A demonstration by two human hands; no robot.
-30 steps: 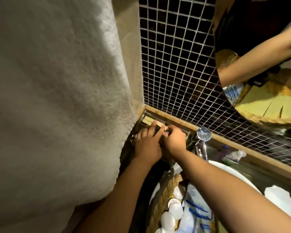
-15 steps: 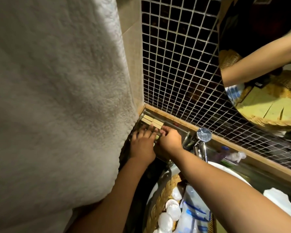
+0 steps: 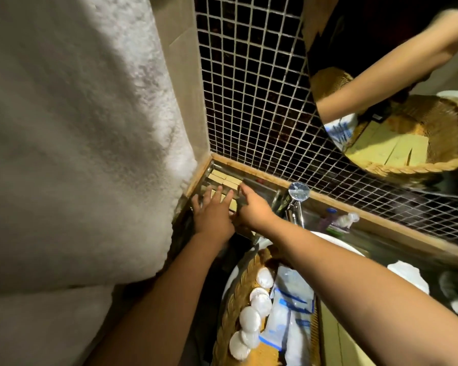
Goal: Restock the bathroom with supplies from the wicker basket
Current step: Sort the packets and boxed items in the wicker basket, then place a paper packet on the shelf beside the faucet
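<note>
Head view: both hands reached into the far corner where beige wall met dark mosaic tiles (image 3: 251,101). Left hand (image 3: 213,213) lay flat, fingers spread and released, on tan boxes (image 3: 226,178) packed in rows in a metal tray (image 3: 205,178). Right hand (image 3: 254,210) just beside it, touching at the thumbs; fingers curled down toward the boxes' right edge, whether it grasped one I could not tell.

Towel (image 3: 72,141), pale and thick, hung left of the left hand, its edge brushing the tray.

Tap (image 3: 298,196), chrome, stood just right of the right hand. Beyond it, against the tile border, a small bottle (image 3: 331,217) and a crumpled wrapper (image 3: 348,219).

Basket (image 3: 238,294), wicker, sat below the forearms, near the body, resting in a white basin (image 3: 336,240). Inside: round white packets (image 3: 250,319) along its left wall, clear bags with blue print (image 3: 288,310) beside them.

Mirror (image 3: 397,83), up right of the hands, reflected a forearm, the basket and yellow boxes.

White cloth (image 3: 410,276) lay on the worktop right of the right forearm.
</note>
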